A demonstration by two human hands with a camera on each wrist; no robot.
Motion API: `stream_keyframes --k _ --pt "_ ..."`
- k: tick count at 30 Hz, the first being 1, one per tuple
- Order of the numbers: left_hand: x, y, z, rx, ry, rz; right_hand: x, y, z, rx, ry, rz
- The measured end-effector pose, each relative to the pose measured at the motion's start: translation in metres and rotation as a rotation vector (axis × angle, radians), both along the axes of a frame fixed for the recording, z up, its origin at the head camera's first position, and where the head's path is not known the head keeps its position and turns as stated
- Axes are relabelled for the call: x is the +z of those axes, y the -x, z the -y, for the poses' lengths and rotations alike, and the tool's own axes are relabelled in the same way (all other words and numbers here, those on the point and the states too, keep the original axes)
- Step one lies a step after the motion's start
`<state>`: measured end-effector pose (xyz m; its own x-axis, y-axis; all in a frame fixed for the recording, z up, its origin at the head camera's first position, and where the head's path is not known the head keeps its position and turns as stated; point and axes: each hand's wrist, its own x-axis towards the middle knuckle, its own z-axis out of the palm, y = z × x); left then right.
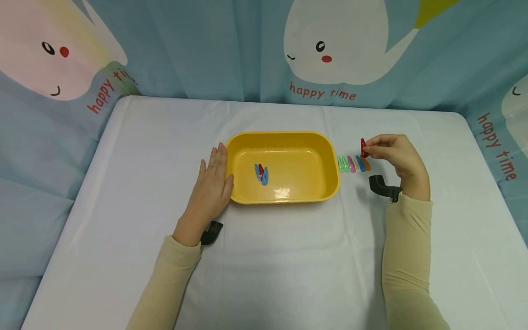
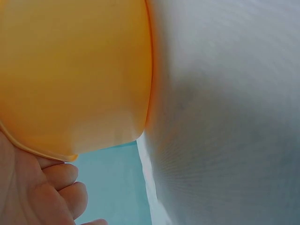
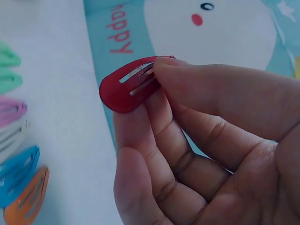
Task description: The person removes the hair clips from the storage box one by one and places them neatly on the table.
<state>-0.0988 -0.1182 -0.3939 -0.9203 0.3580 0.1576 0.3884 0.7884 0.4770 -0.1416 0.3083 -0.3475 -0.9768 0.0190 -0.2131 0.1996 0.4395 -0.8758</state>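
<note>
Between the thumb and fingers of my right hand (image 1: 398, 153) is a red snap hair clip (image 3: 124, 89), pinched above the table. Just left of and below that hand, a row of hair clips (image 1: 351, 164) lies beside the tray: green, pink, white, blue and an orange clip (image 3: 27, 201) at the right end. My left hand (image 1: 210, 183), fingers straight, rests against the left side of the yellow tray (image 1: 288, 197). Inside the tray lie two blue hair clips (image 1: 265, 176) with a red hair clip (image 1: 261, 169) between them.
The tray stands on a white-covered table (image 1: 280, 266). A blue curtain (image 1: 210, 50) with printed white whales hangs behind the far edge. Black wrist mounts (image 1: 211, 233) sit at both sleeve cuffs.
</note>
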Motion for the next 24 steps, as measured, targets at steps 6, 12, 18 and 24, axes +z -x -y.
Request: stream_keyframes --k 6,12,18,24 --pt "0.0 0.0 -0.001 -0.002 -0.006 -0.007 -0.007 0.0 -0.011 -0.041 -0.048 0.046" --pt "0.0 0.0 -0.001 0.002 0.001 -0.001 -0.015 0.002 -0.021 -0.053 -0.061 0.11" --pt "-0.001 0.0 0.0 -0.001 0.009 0.001 -0.022 0.003 -0.028 -0.058 -0.07 0.157" --pt "-0.001 0.0 0.0 -0.001 0.009 0.001 -0.024 0.004 -0.03 -0.062 -0.111 0.176"
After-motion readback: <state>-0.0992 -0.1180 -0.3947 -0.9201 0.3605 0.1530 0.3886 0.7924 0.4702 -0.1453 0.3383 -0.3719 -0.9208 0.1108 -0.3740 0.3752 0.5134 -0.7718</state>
